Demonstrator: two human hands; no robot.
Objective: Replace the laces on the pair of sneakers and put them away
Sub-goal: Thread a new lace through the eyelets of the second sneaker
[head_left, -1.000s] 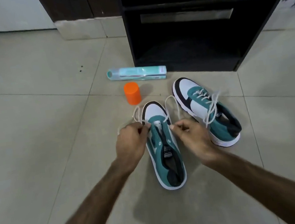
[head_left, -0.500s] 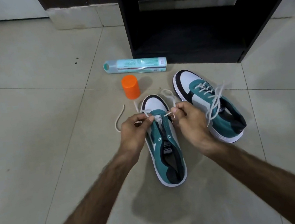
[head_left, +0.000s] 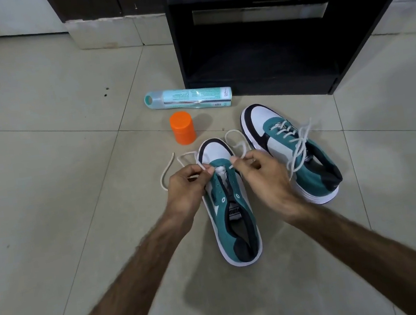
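Both forearms reach forward and come close together. The left hand [head_left: 187, 187] has curled fingers and pinches a lace [head_left: 168, 167] at its fingertips. The right hand [head_left: 262, 173] also pinches the lace, knuckles up.

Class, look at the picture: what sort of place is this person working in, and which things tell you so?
Probably a room at home, on the floor: large pale floor tiles, a low black shelf unit against the wall, and a pair of sneakers being laced beside it.
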